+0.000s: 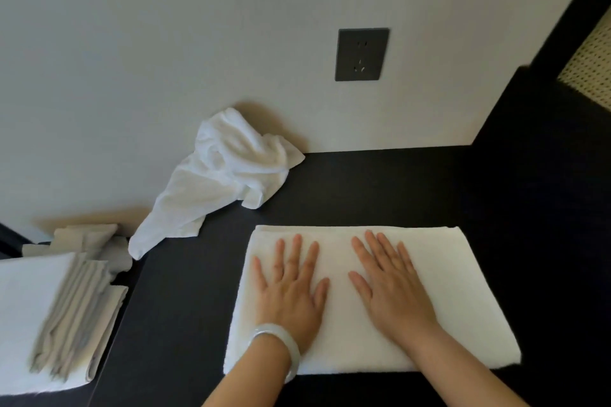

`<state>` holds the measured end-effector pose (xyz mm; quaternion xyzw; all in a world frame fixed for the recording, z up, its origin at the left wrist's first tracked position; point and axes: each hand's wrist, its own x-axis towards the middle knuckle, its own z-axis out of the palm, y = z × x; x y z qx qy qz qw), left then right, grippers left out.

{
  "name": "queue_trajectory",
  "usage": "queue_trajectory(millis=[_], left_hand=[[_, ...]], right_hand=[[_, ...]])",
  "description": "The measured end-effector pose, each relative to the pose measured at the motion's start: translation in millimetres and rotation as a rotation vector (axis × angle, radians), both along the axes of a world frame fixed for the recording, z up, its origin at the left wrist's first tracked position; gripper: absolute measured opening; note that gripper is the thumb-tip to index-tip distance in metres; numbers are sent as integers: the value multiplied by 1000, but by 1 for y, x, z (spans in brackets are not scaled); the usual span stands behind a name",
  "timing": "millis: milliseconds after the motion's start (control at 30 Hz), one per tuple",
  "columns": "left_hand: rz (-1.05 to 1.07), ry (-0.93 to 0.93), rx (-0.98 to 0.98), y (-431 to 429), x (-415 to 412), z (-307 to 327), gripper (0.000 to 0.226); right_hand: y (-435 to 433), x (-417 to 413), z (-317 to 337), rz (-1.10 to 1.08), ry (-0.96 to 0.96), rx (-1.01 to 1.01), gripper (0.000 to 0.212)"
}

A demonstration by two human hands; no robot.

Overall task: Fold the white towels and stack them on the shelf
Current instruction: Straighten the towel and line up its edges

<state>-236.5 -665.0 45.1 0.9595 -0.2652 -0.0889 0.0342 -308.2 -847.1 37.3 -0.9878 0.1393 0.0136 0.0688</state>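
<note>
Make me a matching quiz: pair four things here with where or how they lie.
1 flat folded white towel
2 crumpled white towel
3 stack of folded towels
4 dark grey square wall socket

A fixed upright, highest up
B far left of view
C bunched up, unfolded
D pressed under left hand and right hand

Pairs: 1-D, 2-C, 3-B, 4-A

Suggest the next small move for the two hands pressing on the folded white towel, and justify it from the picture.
The left hand and right hand lie flat on the folded white rectangular towel, which looks smooth yet wide. So probably grip its right edge and fold it across to the left.
</note>
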Motion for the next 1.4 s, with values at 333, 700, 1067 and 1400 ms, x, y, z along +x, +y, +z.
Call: queue_trajectory(millis=[333,700,1067,1400], left_hand=[[85,57,38,22,18,12,61],[615,540,-363,72,20,61,58],[853,672,-936,189,31,90,19],[1025,601,-1093,386,67,78,21]], right_hand=[[-83,-42,11,-173,48,58,64],[-84,-45,61,-865,140,693,59],[22,34,111,-633,87,1396,60],[235,133,124,-324,180,1525,65]])
